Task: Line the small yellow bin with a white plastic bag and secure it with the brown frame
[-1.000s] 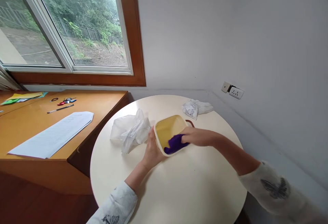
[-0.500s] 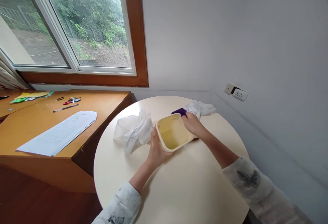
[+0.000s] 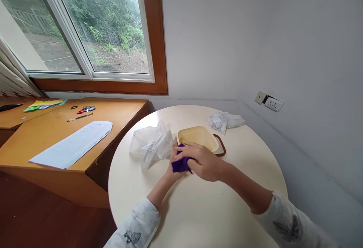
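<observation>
A cream plastic food container (image 3: 198,134) is tilted with its opening toward me over the round table. My left hand (image 3: 173,168) grips its left side, with the fingers partly hidden behind the wall. In my right hand (image 3: 202,161) is a bunched purple cloth (image 3: 181,163), pressed at the container's near left rim beside my left hand. Behind the container's right side lies a lid with a red-brown edge (image 3: 222,146), partly covered by the container.
A crumpled clear plastic bag (image 3: 153,142) lies left of the container on the round table (image 3: 198,210). White crumpled plastic (image 3: 225,120) is at the back right. On the wooden desk (image 3: 124,108) are papers (image 3: 75,144), a pen (image 3: 79,117) and keys (image 3: 86,109).
My right hand has brought the purple cloth from the container's far right rim to its near left rim. More of the red-brown lid edge now shows. My left hand keeps its grip.
</observation>
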### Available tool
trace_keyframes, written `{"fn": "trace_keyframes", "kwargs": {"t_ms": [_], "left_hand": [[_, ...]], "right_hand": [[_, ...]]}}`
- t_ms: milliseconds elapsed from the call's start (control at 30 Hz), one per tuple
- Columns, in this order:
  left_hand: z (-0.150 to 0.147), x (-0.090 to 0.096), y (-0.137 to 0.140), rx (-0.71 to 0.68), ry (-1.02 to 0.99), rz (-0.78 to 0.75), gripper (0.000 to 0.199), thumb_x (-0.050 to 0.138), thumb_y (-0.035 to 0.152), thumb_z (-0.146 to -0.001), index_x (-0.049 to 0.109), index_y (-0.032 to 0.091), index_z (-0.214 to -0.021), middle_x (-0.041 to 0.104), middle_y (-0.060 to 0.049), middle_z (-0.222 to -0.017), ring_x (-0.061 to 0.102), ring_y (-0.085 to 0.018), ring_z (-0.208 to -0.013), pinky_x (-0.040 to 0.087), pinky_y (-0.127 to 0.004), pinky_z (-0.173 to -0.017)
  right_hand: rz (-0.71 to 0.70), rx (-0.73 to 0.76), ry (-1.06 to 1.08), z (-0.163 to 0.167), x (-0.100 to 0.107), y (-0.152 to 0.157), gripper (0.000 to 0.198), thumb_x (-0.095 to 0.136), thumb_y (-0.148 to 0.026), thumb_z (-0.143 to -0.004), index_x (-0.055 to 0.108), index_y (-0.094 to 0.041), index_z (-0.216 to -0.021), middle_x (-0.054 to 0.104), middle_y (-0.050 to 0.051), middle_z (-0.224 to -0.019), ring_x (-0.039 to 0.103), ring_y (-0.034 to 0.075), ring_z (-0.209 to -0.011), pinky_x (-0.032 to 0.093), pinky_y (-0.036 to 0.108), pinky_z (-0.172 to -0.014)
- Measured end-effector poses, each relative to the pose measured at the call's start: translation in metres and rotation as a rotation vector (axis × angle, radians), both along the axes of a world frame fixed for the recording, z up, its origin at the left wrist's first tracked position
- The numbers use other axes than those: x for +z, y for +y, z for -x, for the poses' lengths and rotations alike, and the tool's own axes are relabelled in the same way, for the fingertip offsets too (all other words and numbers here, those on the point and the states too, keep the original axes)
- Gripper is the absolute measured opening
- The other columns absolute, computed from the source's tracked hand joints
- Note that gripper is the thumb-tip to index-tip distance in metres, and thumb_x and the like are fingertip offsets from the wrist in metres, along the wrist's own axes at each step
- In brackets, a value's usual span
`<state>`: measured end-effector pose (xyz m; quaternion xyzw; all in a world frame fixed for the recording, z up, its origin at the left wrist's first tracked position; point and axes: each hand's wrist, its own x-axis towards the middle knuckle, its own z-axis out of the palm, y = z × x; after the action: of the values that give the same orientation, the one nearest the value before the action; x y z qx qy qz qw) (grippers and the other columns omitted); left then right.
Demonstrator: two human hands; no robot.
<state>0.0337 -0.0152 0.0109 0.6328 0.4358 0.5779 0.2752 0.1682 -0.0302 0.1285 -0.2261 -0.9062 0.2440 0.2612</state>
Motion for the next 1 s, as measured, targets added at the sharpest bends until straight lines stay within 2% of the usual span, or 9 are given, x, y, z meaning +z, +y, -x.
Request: {"fn": "trace_keyframes", "kwargs": {"t_ms": [67, 167, 267, 333, 400, 533, 700, 867, 1000], "left_hand": [[0.000, 0.006, -0.001, -0.069, -0.036, -0.008, 0.091, 0.074, 0.027, -0.060, 0.022, 0.022, -0.134, 0.049, -0.010, -0.122, 0.047, -0.028, -0.116, 0.038, -0.044, -0.099], [0.000, 0.014, -0.002, -0.096, -0.066, -0.004, 0.107, 0.078, 0.026, -0.053, 0.012, 0.025, -0.137, 0.043, -0.011, -0.129, 0.042, -0.029, -0.119, 0.033, -0.047, -0.101], [0.001, 0.016, -0.002, -0.134, -0.076, 0.008, 0.106, 0.078, 0.027, -0.053, 0.013, 0.024, -0.137, 0.040, -0.012, -0.131, 0.039, -0.029, -0.122, 0.031, -0.047, -0.103], [0.002, 0.015, -0.002, -0.159, -0.079, 0.013, 0.104, 0.078, 0.028, -0.054, 0.015, 0.024, -0.137, 0.040, -0.012, -0.130, 0.039, -0.028, -0.121, 0.032, -0.047, -0.102], [0.002, 0.015, -0.003, -0.169, -0.078, 0.010, 0.105, 0.078, 0.030, -0.054, 0.015, 0.023, -0.137, 0.041, -0.012, -0.130, 0.040, -0.028, -0.121, 0.033, -0.048, -0.102], [0.002, 0.015, -0.006, -0.165, -0.071, 0.015, 0.105, 0.077, 0.032, -0.055, 0.013, 0.023, -0.138, 0.044, -0.013, -0.127, 0.042, -0.028, -0.119, 0.035, -0.048, -0.100], [0.004, 0.016, -0.009, -0.124, -0.058, 0.040, 0.107, 0.077, 0.030, -0.056, 0.009, 0.024, -0.138, 0.046, -0.012, -0.125, 0.046, -0.029, -0.116, 0.038, -0.048, -0.097], [0.005, 0.018, -0.009, -0.039, -0.015, 0.048, 0.104, 0.076, 0.030, -0.056, 0.012, 0.025, -0.138, 0.044, -0.012, -0.128, 0.043, -0.028, -0.119, 0.038, -0.046, -0.098], [0.003, 0.021, -0.009, 0.090, 0.029, 0.004, 0.107, 0.078, 0.029, -0.053, 0.012, 0.024, -0.138, 0.042, -0.012, -0.130, 0.042, -0.028, -0.120, 0.035, -0.047, -0.100]], "right_hand": [[0.039, -0.034, 0.091, -0.022, -0.005, 0.001, 0.038, 0.033, -0.008, -0.074, 0.065, -0.020, -0.089, 0.067, 0.002, -0.094, 0.053, 0.017, -0.105, 0.036, 0.036, -0.097], [0.079, -0.239, 0.233, -0.054, -0.015, 0.015, 0.032, 0.033, -0.013, -0.072, 0.064, -0.019, -0.071, 0.066, 0.003, -0.073, 0.058, 0.019, -0.082, 0.045, 0.035, -0.080], [0.135, -0.544, 0.473, -0.074, -0.020, 0.039, 0.031, 0.032, -0.016, -0.075, 0.059, -0.018, -0.061, 0.060, 0.002, -0.060, 0.055, 0.016, -0.062, 0.045, 0.030, -0.062], [0.146, -0.659, 0.669, -0.075, -0.018, 0.059, 0.030, 0.032, -0.019, -0.076, 0.059, -0.018, -0.064, 0.060, 0.003, -0.062, 0.055, 0.016, -0.062, 0.045, 0.030, -0.061], [0.164, -0.615, 0.726, -0.067, -0.015, 0.078, 0.029, 0.034, -0.020, -0.075, 0.063, -0.017, -0.074, 0.064, 0.004, -0.071, 0.057, 0.016, -0.069, 0.046, 0.030, -0.069], [0.297, -0.420, 0.521, -0.048, -0.018, 0.098, 0.036, 0.036, -0.023, -0.073, 0.067, -0.016, -0.088, 0.068, 0.004, -0.089, 0.058, 0.018, -0.087, 0.043, 0.031, -0.084], [0.354, -0.416, 0.591, -0.056, -0.046, 0.073, 0.041, 0.034, -0.021, -0.075, 0.067, -0.016, -0.099, 0.067, 0.006, -0.101, 0.057, 0.019, -0.099, 0.041, 0.034, -0.091], [0.155, -0.562, 0.573, -0.077, -0.067, 0.018, 0.046, 0.033, -0.017, -0.076, 0.060, -0.018, -0.113, 0.060, 0.006, -0.117, 0.050, 0.022, -0.115, 0.034, 0.041, -0.101], [-0.146, -0.380, 0.343, -0.079, -0.060, -0.019, 0.047, 0.038, -0.012, -0.072, 0.058, -0.021, -0.114, 0.059, 0.005, -0.118, 0.043, 0.023, -0.122, 0.024, 0.047, -0.106]]}}
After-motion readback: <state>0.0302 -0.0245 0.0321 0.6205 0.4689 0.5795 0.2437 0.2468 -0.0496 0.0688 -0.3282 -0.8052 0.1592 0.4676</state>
